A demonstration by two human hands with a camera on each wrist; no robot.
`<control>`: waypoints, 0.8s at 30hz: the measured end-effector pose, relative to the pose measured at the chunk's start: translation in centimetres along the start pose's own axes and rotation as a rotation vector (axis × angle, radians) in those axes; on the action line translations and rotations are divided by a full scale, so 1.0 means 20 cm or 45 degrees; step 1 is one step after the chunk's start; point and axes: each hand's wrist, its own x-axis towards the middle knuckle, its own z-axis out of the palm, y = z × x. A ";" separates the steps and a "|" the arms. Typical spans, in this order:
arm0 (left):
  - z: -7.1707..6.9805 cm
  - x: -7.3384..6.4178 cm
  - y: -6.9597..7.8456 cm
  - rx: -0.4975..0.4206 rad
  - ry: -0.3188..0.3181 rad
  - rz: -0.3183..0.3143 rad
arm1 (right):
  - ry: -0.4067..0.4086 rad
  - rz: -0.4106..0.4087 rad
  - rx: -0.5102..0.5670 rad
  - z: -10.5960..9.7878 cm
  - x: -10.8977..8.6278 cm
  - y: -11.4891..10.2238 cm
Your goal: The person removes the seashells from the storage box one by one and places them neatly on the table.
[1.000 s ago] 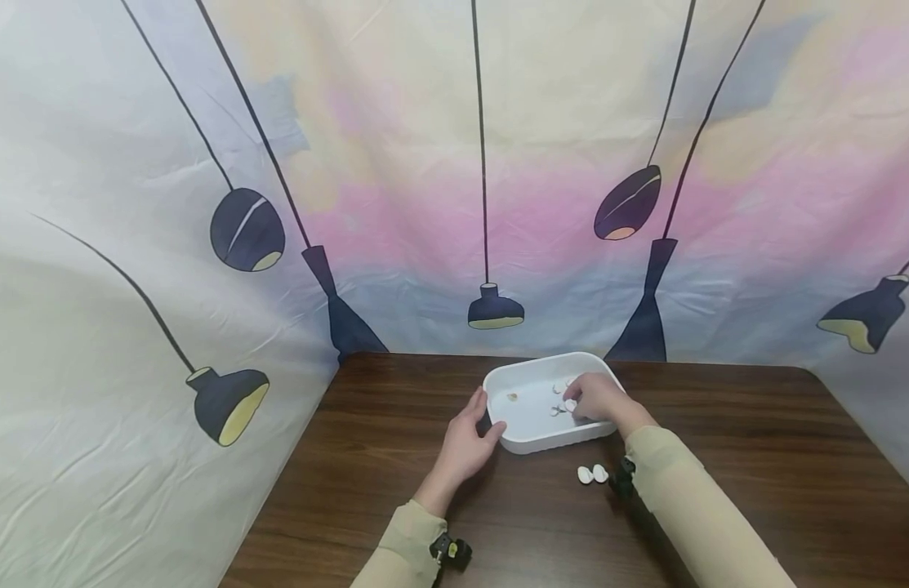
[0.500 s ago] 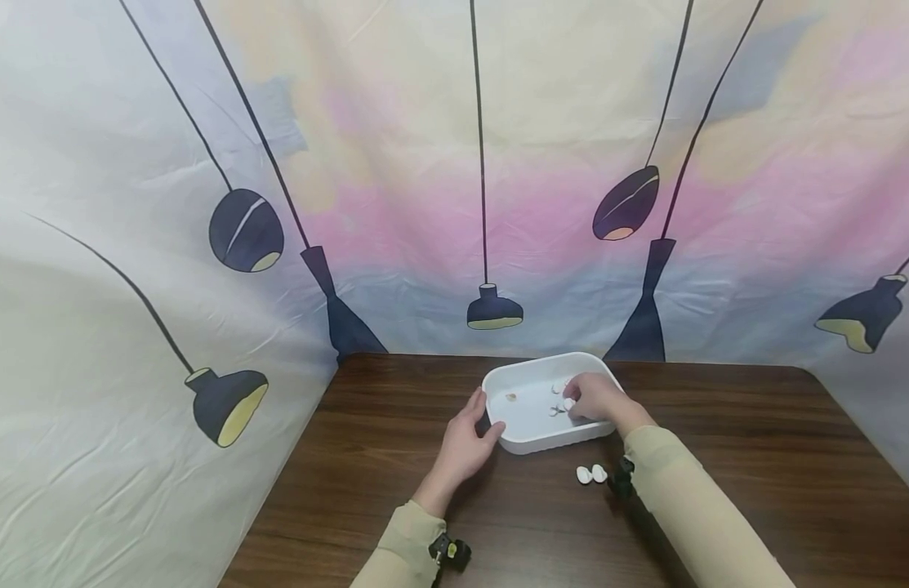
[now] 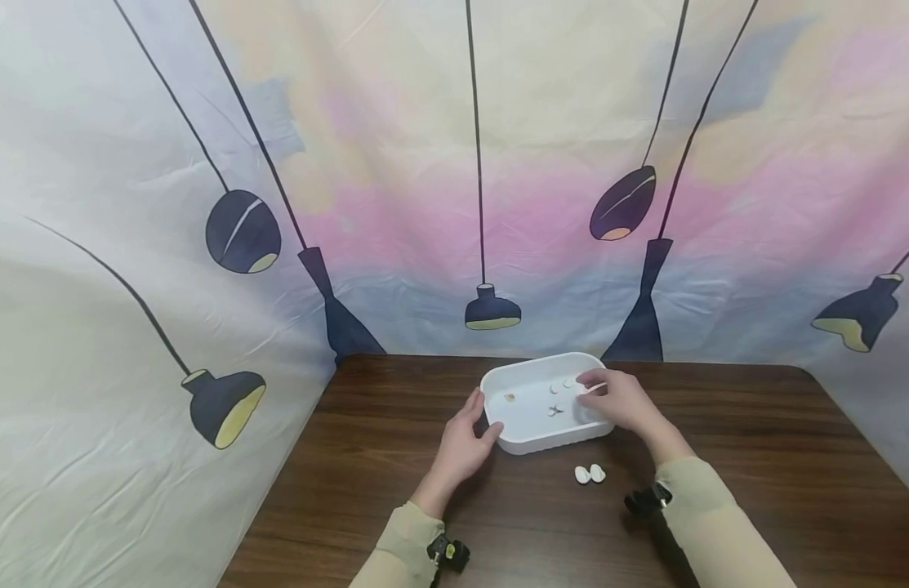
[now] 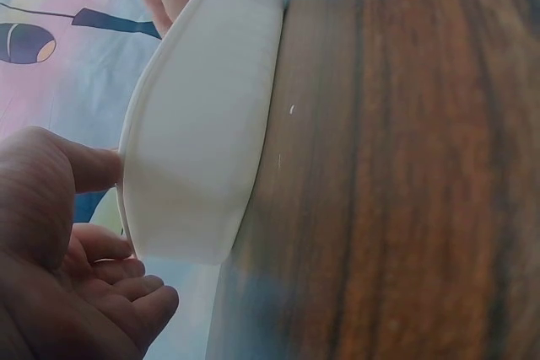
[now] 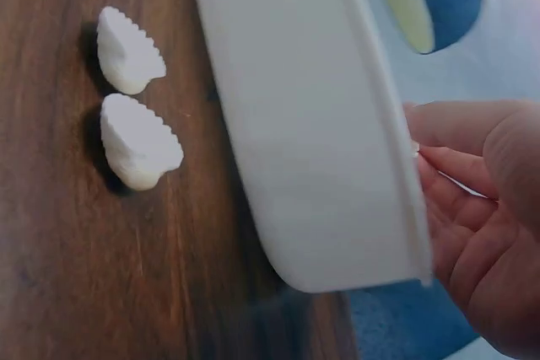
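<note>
A white rectangular tray (image 3: 531,441) stands on the table. My left hand (image 3: 461,445) grips its left corner; in the left wrist view the thumb (image 4: 97,168) meets the rim and curled fingers lie beside it. My right hand (image 3: 623,400) is over the tray's right end, thumb and fingers pinching a small white shell (image 5: 415,148), mostly hidden by the fingers. Inside the tray lie a small tan piece (image 3: 510,398), a dark-and-white branching piece (image 3: 555,411) and small white pieces (image 3: 554,389) near the back.
Two white ridged shells (image 5: 139,142) lie side by side on the brown wooden table (image 3: 520,514), in front of the tray. Behind the table hangs a cloth (image 3: 410,310) printed with lamps. Each wrist wears a small black camera (image 3: 454,555).
My right hand has lifted and moved right from the tray's middle, and the white shell by its fingertips has left its spot there. The left hand stays at the tray's corner.
</note>
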 end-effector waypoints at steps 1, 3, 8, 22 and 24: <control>0.00 0.00 0.00 0.004 0.002 -0.002 | 0.018 0.008 0.024 -0.01 -0.02 0.00; 0.00 0.00 0.00 0.009 0.002 -0.006 | 0.057 0.012 0.064 -0.03 -0.06 0.01; 0.00 0.00 0.00 -0.007 -0.008 -0.017 | 0.142 0.028 0.132 -0.10 -0.19 0.02; 0.00 0.01 -0.01 0.001 0.000 0.012 | -0.288 -0.035 0.226 -0.14 -0.42 0.20; 0.00 0.01 -0.01 0.006 -0.001 0.014 | -0.378 -0.030 0.239 -0.13 -0.44 0.22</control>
